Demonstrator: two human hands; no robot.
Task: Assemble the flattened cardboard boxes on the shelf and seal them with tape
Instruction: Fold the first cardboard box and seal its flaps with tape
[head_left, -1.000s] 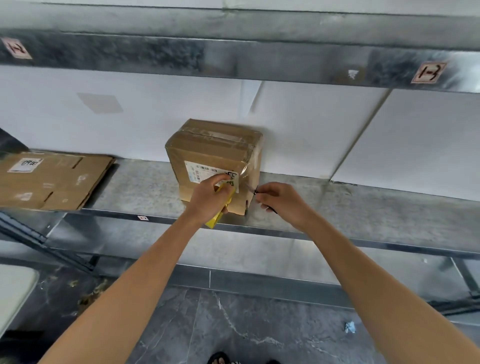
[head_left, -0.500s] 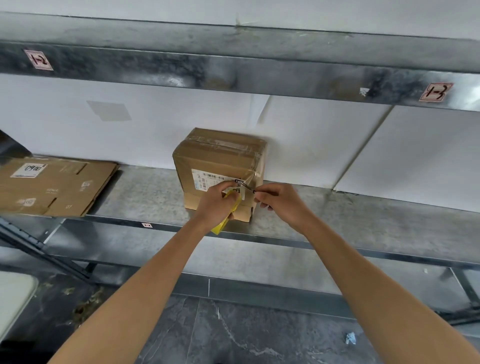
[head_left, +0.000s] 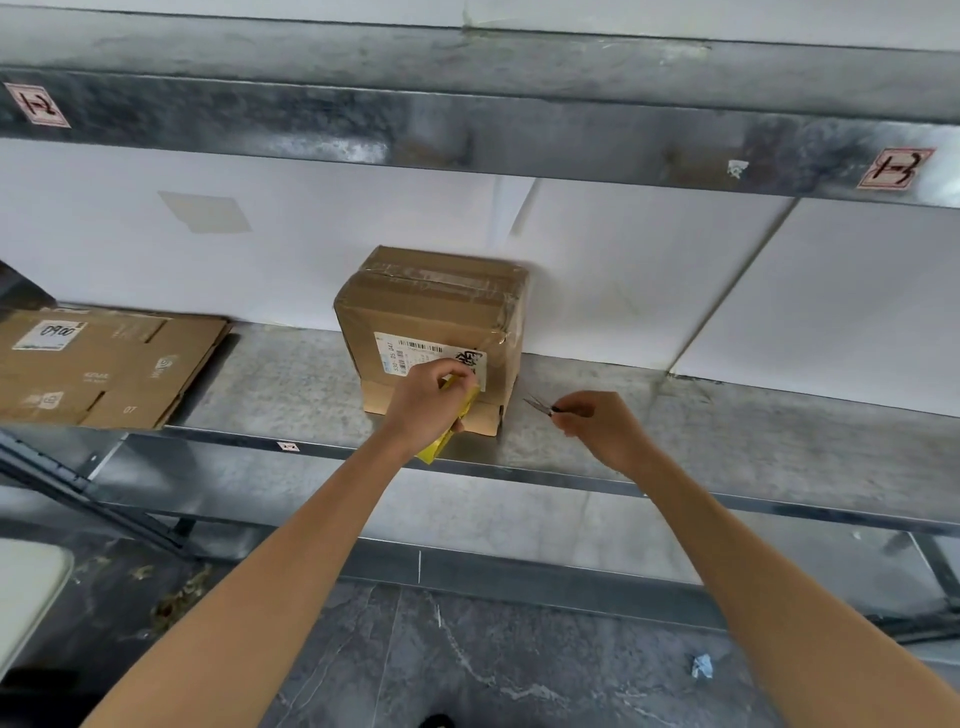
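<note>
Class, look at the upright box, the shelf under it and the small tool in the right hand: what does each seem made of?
Box: matt brown cardboard, with glossy, wrinkled clear tape over its top. Shelf: likely galvanised steel, dull grey and mottled. Tool pinched by the right hand: thin, dark, pointed, probably metal; too small to be sure.

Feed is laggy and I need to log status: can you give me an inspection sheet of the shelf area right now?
Surface: grey metal shelf, scuffed.
Job's things: taped box stands against the wall; flattened cardboard lies at left.
Clutter: crumpled scrap and debris on the floor.
Hands: left hand holds yellow tape dispenser at the box front; right hand holds scissors, clear of the box.
Cables: nothing seen.
Surroundings: white wall, labelled upper shelf beam.
</note>
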